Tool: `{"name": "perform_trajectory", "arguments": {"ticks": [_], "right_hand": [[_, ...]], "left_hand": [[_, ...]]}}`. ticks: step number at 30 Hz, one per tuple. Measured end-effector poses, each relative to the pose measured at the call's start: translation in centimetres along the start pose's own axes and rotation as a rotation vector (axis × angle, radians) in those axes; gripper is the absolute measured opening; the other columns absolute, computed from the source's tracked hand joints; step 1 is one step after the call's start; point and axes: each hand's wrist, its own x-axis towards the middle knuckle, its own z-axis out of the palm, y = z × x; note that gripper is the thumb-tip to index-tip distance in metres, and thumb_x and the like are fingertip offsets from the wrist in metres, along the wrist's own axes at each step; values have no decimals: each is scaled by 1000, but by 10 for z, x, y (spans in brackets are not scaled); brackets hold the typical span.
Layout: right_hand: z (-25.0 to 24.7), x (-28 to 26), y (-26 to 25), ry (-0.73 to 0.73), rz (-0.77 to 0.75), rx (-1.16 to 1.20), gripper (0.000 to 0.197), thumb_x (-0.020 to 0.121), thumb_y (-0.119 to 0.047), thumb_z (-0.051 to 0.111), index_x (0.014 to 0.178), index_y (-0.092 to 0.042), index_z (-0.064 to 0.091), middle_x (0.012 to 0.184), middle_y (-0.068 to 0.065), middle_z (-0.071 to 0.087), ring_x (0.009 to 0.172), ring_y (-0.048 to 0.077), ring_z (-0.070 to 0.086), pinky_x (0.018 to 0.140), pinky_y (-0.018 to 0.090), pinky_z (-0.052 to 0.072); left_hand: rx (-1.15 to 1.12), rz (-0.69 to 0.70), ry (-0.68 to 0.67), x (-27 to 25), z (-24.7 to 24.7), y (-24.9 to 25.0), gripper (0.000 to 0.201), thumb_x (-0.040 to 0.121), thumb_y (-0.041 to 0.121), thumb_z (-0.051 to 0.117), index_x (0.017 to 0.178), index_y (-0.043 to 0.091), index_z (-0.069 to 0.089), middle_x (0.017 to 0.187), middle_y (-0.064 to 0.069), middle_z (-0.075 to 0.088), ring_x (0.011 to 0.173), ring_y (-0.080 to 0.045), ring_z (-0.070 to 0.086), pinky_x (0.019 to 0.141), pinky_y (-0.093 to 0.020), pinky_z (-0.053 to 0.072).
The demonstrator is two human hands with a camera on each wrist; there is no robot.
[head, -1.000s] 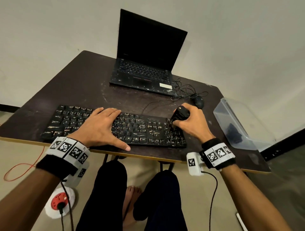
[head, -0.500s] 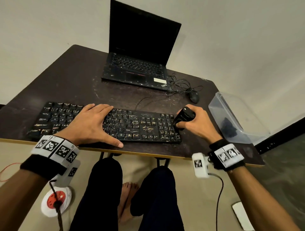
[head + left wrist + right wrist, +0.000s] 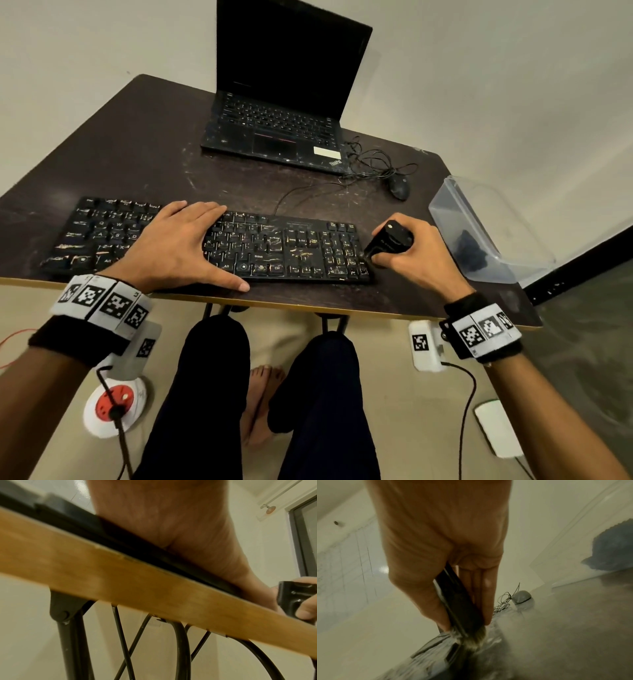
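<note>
Keyboard (image 3: 274, 246), black: along the 6 o'clock edge of table (image 3: 137, 154). Left hand (image 3: 178, 246): flat, fingers straight, pressing the middle keys. Right hand (image 3: 414, 257): fingers curled round black brush (image 3: 388, 241), bristles on keys at the keyboard's 3 o'clock end. Laptop (image 3: 274, 137), open: 12 o'clock.

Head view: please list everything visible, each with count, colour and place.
keyboard: one, black, table's near edge
brush: one, black handle, pale bristles, on keyboard's right end
laptop: one, black, open, far side of table
mouse: one, dark, wired, right of laptop
container: one, clear plastic, table's right edge
cloth: one, dark blue, inside container
table: one, dark brown top
socket: one, white and red, floor at left
left hand: one, flat on keyboard
right hand: one, grips brush
</note>
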Motion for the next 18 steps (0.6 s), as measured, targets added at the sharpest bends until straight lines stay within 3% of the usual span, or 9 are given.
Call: {"name": "perform_trajectory", "arguments": {"ticks": [3, 6, 9, 18], "right_hand": [[4, -11, -1, -55, -45, 41, 35, 72, -12, 92, 96, -30, 73, 93, -11, 78, 90, 5, 74, 89, 40, 62], [8, -12, 1, 58, -5, 29, 33, 72, -12, 91, 94, -28, 72, 88, -12, 77, 86, 4, 73, 87, 38, 61], [13, -16, -2, 45, -16, 14, 33, 71, -13, 90, 94, -29, 73, 88, -13, 77, 85, 2, 73, 84, 34, 61], [14, -22, -2, 103, 23, 72, 31, 71, -12, 91, 92, -26, 72, 86, -12, 75, 84, 5, 72, 85, 38, 61]], "left_hand": [[6, -5, 8, 0, 0, -1, 161, 35, 114, 42, 164, 20, 24, 170, 3, 27, 156, -11, 22, 129, -31, -2], [8, -1, 5, 1, 1, 0, 161, 35, 114, 42, 164, 19, 25, 170, 2, 28, 156, -11, 22, 130, -32, 0], [5, -1, 10, 1, 3, -1, 161, 35, 114, 43, 164, 19, 27, 169, 2, 29, 156, -12, 23, 130, -34, 2], [14, -14, -2, 1, 3, -2, 162, 33, 115, 40, 164, 20, 25, 170, 4, 27, 156, -13, 22, 130, -35, 1]]}}
